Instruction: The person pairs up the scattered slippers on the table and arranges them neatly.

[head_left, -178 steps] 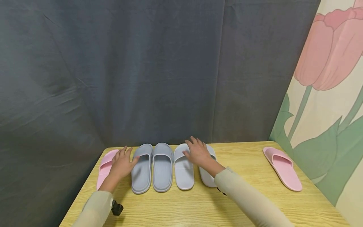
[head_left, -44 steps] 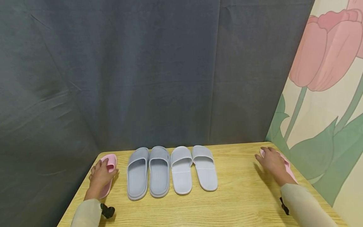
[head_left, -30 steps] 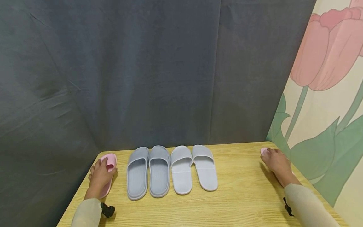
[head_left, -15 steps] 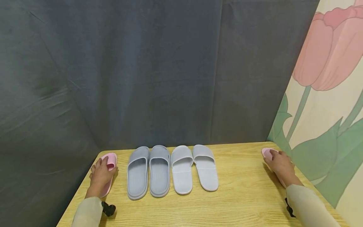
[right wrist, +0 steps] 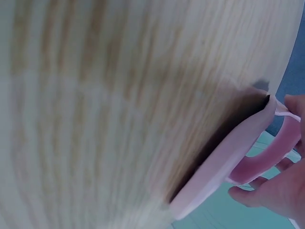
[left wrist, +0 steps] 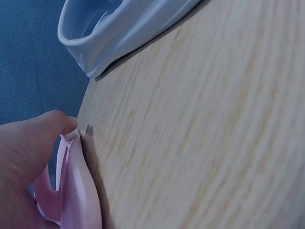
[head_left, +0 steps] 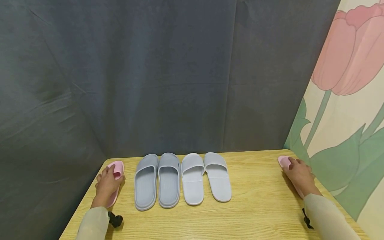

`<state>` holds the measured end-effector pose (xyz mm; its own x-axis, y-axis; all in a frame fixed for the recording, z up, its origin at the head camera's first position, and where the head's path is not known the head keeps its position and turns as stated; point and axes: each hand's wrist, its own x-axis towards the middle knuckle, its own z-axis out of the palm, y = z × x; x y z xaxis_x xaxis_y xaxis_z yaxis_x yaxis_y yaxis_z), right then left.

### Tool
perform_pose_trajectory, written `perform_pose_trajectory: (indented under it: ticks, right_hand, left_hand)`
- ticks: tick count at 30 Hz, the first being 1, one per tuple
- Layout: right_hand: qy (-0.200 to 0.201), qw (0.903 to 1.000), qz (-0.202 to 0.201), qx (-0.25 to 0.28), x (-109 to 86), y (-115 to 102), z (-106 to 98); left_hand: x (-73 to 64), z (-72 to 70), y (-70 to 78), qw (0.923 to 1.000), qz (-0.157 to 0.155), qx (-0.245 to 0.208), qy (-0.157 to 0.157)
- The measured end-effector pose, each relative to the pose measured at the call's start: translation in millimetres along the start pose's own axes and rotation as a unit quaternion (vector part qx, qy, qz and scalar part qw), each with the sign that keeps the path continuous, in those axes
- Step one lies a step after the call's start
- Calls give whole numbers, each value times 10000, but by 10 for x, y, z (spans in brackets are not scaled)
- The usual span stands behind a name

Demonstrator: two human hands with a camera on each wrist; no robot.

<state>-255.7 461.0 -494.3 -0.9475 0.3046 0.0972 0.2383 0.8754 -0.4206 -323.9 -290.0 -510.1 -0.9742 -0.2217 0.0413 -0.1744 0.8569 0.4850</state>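
Observation:
At the left end of the table, my left hand (head_left: 107,183) grips a pink slipper (head_left: 118,167) from above. The left wrist view has the thumb (left wrist: 62,121) against the near edge of this slipper (left wrist: 81,191). My right hand (head_left: 301,175) holds the matching pink slipper (head_left: 284,161) at the table's right edge, covering much of it. In the right wrist view, thumb and fingers span the strap (right wrist: 267,160), and a dark shadow runs under the tilted sole (right wrist: 219,167). Between the hands stand two blue-grey slippers (head_left: 145,188) and two whitish slippers (head_left: 193,190).
A wooden table (head_left: 192,223) carries all the slippers, toes toward the dark curtain (head_left: 174,83) behind. On the right rises a wall (head_left: 336,133) painted with tulips. Black wrist cameras (head_left: 115,220) sit at both sleeves.
My left hand has moved left onto its pink slipper. From above the whitish slippers, my right hand has crossed right and taken hold of the other pink one. The middle slippers stay in place.

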Motion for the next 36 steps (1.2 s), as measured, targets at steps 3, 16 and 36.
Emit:
perform_pose_trajectory:
  ticks: [3, 16, 36]
  right_hand:
    - [77, 9999, -57, 67, 4, 16, -8]
    - [-312, 9993, -23, 210, 17, 72, -74]
    - [-401, 9992, -23, 5, 69, 41, -73]
  left_hand:
    - [5, 5, 13, 10000, 12, 34, 13]
    - [3, 4, 49, 9992, 126, 334, 206]
    - [-20, -63, 66, 9995, -22, 299, -138]
